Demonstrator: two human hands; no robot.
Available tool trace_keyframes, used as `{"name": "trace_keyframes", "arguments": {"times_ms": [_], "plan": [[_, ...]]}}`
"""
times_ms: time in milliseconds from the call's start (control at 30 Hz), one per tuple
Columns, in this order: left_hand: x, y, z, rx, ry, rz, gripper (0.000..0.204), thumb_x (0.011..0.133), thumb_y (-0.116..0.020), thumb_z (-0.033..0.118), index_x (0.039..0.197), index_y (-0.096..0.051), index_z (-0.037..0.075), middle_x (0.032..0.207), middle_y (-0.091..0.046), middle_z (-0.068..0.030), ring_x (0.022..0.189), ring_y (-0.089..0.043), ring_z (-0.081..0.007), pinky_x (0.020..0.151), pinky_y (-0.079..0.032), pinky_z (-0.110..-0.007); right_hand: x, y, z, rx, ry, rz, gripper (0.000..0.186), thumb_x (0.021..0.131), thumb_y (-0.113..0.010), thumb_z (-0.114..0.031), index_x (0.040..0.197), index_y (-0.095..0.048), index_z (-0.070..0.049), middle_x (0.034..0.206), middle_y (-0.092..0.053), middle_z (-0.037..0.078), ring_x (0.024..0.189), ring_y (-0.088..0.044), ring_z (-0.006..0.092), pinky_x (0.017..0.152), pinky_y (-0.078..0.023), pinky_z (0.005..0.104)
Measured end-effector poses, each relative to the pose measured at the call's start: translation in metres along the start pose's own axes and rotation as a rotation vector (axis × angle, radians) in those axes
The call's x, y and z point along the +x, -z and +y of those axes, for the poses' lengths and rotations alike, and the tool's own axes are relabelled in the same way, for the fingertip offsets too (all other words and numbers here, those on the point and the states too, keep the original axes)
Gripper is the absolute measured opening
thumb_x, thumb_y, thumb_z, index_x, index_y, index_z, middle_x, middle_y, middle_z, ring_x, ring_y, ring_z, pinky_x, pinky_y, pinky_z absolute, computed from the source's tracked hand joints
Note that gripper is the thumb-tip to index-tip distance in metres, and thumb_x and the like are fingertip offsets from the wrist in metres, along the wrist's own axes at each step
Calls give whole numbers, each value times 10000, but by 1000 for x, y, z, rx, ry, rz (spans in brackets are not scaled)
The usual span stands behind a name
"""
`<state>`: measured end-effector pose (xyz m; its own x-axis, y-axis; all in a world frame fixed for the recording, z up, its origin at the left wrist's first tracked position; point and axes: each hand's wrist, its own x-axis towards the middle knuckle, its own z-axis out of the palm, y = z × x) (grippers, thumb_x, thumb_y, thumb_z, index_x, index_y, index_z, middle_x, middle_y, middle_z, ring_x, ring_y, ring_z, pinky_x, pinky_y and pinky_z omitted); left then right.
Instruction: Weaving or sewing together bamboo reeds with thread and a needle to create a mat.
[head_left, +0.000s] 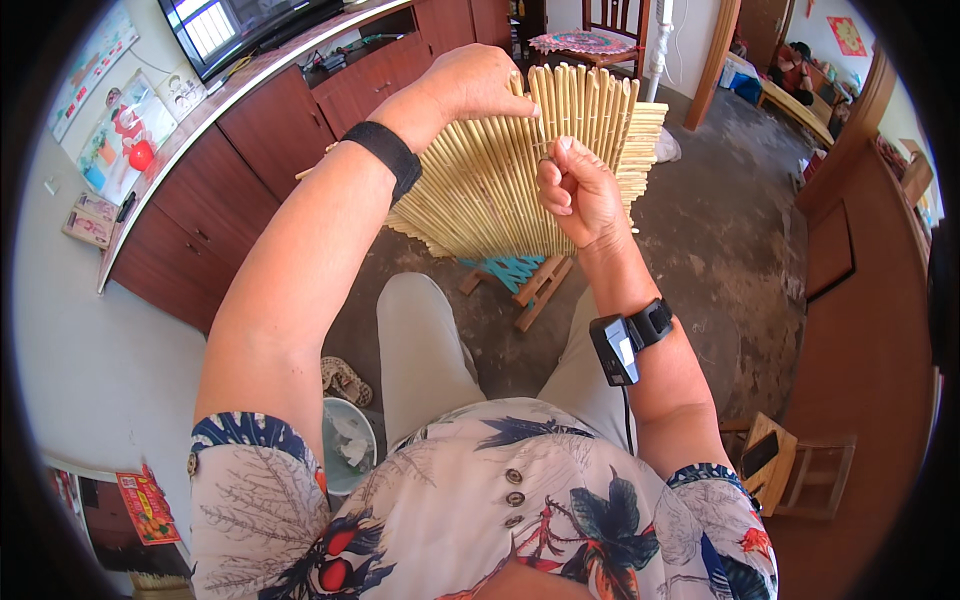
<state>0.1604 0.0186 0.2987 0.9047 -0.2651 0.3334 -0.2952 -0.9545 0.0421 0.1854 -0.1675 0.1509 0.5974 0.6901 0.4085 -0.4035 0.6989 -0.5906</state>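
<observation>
Stalk mat (pixel 500 195) is positioned fwd of knees (pixel 420 300), nr wooden stand (pixel 547 295); L hand (pixel 485 85) grip holds mat's upper edge; R hand (pixel 582 190) grip narrow, fingers curled, contents (if any) indeterminate.

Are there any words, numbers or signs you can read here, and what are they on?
None that I can read out clearly.
Red packet, lower left: printing too small and blurred.
Poster, left wall: any words too small to read.
Red sign, far wall: too blurred to read.
Black device, right forearm: any marks too tiny.
Mat of sticks: no writing shows.
</observation>
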Motion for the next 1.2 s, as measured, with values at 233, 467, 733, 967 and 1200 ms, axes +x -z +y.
{"name": "trace_keyframes", "arguments": {"times_ms": [233,467,733,967,1200], "plan": [[9,-2,-7,7,-11,-1,495,736,-745,531,786,-755,38,636,-638,-170,614,-626,-334,615,-499,-430,-3,14,-13,-140,233,686,71,965,-619,-88,1000,-659,-42,818,-640,35,574,-507,69,481,-400,209],[14,-1,-9,46,-10,-32,642,738,-709,684,794,-767,47,691,-667,-194,689,-665,-366,671,-531,-451,-5,-7,25,-475,132,611,76,901,-712,-47,938,-645,-48,763,-599,-9,563,-494,66,485,-386,204],[14,1,-6,76,-9,-30,694,762,-681,706,774,-754,16,691,-668,-195,691,-668,-360,666,-532,-453,29,-26,8,-1365,547,593,183,834,-795,-131,904,-691,3,766,-664,78,644,-600,170,623,-500,307],[15,-1,-12,-39,-101,-21,576,838,-695,566,757,-716,-4,613,-580,-184,570,-550,-315,593,-460,-420,46,-37,-5,-1484,297,662,204,788,-795,-184,844,-733,1,768,-717,169,723,-700,311,715,-540,413],[14,-6,-12,-4,-141,82,488,846,-708,475,774,-707,-7,643,-610,-219,594,-589,-359,608,-473,-433,59,-22,1,-1366,310,679,105,861,-725,-84,830,-682,6,652,-583,10,519,-511,100,450,-408,276]]}}
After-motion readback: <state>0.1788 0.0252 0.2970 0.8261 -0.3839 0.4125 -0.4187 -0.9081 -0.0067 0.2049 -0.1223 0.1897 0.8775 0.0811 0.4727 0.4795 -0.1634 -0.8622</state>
